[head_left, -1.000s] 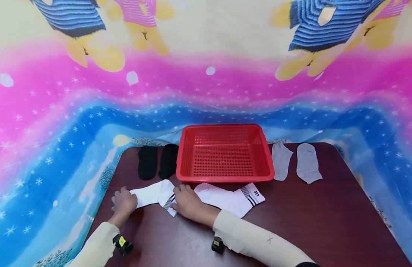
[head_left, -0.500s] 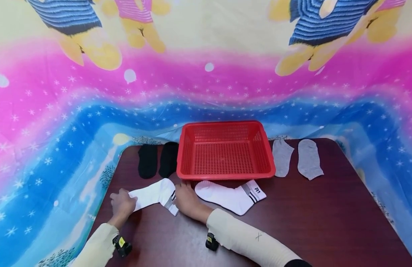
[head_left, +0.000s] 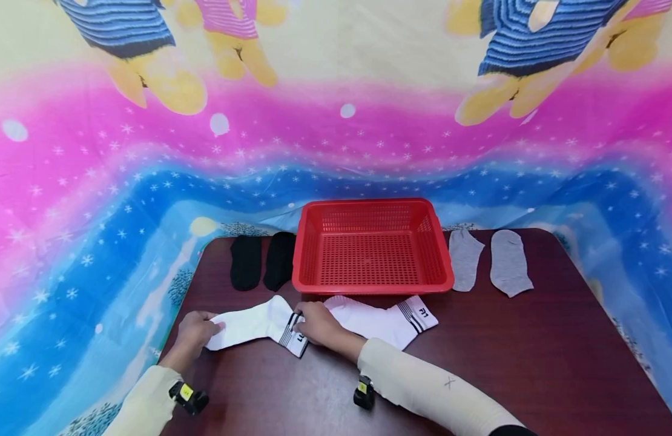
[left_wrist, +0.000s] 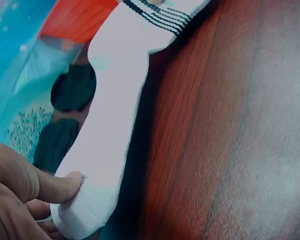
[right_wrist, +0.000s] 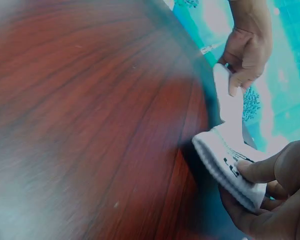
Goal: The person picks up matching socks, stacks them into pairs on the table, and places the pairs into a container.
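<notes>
A white crew sock (head_left: 243, 324) with black stripes at its cuff stretches between both hands. My left hand (head_left: 194, 334) pinches the toe end, thumb on top, as the left wrist view shows on the sock (left_wrist: 110, 110). At the striped cuff, my right hand (head_left: 319, 324) pinches the fabric between thumb and fingers; black lettering shows beside the thumb in the right wrist view of the sock (right_wrist: 230, 162). Just right of that hand, a second white sock (head_left: 379, 318) with the same stripes lies flat, its near part covered by the right forearm.
Behind the white socks stands a red plastic basket (head_left: 373, 289) on the dark wooden table (head_left: 532, 351). Two black socks (head_left: 246, 263) lie left of it, two grey socks (head_left: 509, 263) right of it. A printed cloth (head_left: 336, 139) hangs around the table's back and sides.
Both hands now pinch the left white sock, which has come up slightly and turned so its cuff lettering shows. The right hand has shifted a little to the right.
</notes>
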### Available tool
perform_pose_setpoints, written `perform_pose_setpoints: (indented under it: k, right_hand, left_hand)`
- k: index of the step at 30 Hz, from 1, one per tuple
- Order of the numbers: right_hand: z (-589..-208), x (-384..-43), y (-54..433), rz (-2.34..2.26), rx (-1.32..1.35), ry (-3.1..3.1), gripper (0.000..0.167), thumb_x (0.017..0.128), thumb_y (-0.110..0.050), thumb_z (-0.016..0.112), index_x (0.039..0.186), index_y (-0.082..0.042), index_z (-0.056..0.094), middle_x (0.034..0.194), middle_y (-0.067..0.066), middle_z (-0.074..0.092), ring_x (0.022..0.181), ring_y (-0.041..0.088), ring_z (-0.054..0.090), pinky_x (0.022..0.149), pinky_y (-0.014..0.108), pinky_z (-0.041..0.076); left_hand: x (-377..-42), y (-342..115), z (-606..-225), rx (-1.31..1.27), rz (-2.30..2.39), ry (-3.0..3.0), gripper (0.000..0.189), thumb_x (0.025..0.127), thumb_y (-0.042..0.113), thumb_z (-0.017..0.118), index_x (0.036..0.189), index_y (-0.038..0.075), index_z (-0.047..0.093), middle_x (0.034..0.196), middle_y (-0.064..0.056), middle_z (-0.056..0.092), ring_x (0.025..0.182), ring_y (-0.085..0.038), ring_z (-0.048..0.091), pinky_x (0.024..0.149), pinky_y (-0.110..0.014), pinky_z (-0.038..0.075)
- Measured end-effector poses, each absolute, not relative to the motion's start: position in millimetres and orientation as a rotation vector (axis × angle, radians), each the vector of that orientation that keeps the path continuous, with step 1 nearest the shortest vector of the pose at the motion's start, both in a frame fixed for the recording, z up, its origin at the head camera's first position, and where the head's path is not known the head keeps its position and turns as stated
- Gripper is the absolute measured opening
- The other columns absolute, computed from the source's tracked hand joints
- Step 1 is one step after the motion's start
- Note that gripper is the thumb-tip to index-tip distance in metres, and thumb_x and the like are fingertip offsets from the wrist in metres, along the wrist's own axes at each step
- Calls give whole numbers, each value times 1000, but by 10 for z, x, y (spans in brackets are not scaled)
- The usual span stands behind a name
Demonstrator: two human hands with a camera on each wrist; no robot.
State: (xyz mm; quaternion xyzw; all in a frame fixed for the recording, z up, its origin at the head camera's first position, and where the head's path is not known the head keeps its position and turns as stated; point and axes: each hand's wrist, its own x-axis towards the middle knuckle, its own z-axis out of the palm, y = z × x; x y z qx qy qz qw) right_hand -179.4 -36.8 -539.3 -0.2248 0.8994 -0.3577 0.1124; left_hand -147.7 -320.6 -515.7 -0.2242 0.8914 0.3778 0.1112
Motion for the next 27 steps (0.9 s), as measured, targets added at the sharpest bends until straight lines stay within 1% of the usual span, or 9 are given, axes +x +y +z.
perform_pose_setpoints:
  k: [1,3,5,7,12,17,21,24,27]
  right_hand:
    - [-5372,-1776,-323,-1059,-654,2623,16,85,-9,79,100,-5,73,91,5,75,79,10,62,74,25,51]
    - [-5333,-1743,-222,-1089,-654,2598,16,85,-9,79,99,-5,72,89,4,73,78,9,58,74,25,50]
    - [-5290,-1709,-105,-1129,-662,2572,16,85,-9,79,98,-5,71,88,3,72,77,8,55,75,26,50]
    - [-5247,-1673,28,-1162,-686,2558,15,85,-9,79,97,-5,71,87,3,71,79,8,56,77,27,50]
    - [-5191,-1556,411,-1198,-745,2538,14,84,-9,79,94,-6,69,87,1,70,82,8,59,79,28,51]
    - [-5161,-1461,823,-1183,-773,2519,14,86,-12,79,95,-9,69,88,-2,71,84,4,59,80,27,51]
    - [-5146,-1378,1157,-1224,-786,2501,15,85,-13,80,94,-9,68,85,-4,69,80,0,55,74,25,49]
    - [-5164,-1302,1391,-1249,-759,2487,15,85,-12,80,92,-10,66,80,-7,64,75,-2,50,68,22,44]
    - [-5192,-1226,1599,-1238,-748,2479,16,85,-12,79,91,-10,65,78,-9,58,73,-2,46,65,20,41]
  left_hand:
    - [-1478,-3180,-5141,-655,1116,2618,32,93,5,70,119,-15,66,113,-32,67,89,-30,67,70,-38,57]
    - [-1475,-3110,-5107,-645,1155,2611,32,93,4,70,118,-15,67,115,-33,66,91,-32,67,71,-38,57]
    - [-1470,-3024,-5071,-629,1203,2595,31,92,3,71,117,-15,67,111,-32,67,88,-31,66,70,-37,56]
    - [-1458,-2928,-5031,-627,1255,2559,31,92,2,71,117,-15,66,109,-29,68,85,-28,66,69,-35,55]
    - [-1400,-2653,-4988,-633,1350,2436,31,92,0,71,120,-13,65,110,-24,69,84,-21,65,72,-31,53]
    - [-1293,-2326,-5012,-589,1478,2365,28,89,-3,72,115,-12,67,100,-18,71,77,-16,66,70,-30,54]
    - [-1225,-2074,-5008,-558,1555,2341,26,87,-5,73,112,-10,69,96,-15,73,75,-16,67,69,-29,55]
    - [-1207,-1891,-5015,-503,1580,2334,24,86,-5,74,110,-8,70,97,-15,73,78,-16,66,69,-29,55]
    - [-1197,-1726,-5049,-426,1583,2324,25,84,-5,75,108,-7,70,97,-14,72,80,-16,64,70,-28,54]
